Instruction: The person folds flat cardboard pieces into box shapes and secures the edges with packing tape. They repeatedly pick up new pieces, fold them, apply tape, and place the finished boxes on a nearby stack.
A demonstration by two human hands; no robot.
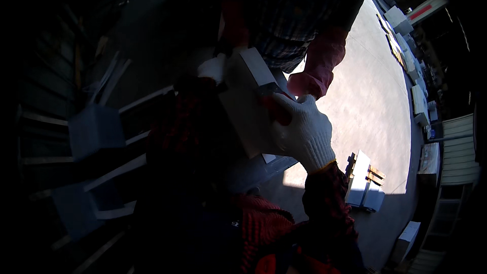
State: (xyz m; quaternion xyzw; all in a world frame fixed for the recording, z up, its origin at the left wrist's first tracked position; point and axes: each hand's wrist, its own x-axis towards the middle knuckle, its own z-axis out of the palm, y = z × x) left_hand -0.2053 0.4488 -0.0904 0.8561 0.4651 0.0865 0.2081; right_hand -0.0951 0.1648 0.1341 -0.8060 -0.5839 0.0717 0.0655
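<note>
A pale rectangular box or panel [243,114] lies in front of me, its brighter top strip [257,66] facing the person opposite. My right hand [304,129], in a white knitted glove, is closed around a red and black hand tool [278,110]. The tool's dark head rests at or just over the pale piece's right edge; its exact kind is too dark to tell. My left hand [212,68], also white-gloved, is by the far left side of the same piece. Shadow hides its fingers.
Across from me stands a person in a plaid shirt with a reddish sleeve [327,58], one hand close to my right hand. Grey-blue blocks [96,129] and pale slats lie at left. A pallet with white panels [360,177] sits on the sunlit floor; stacked boxes [398,20] line the right.
</note>
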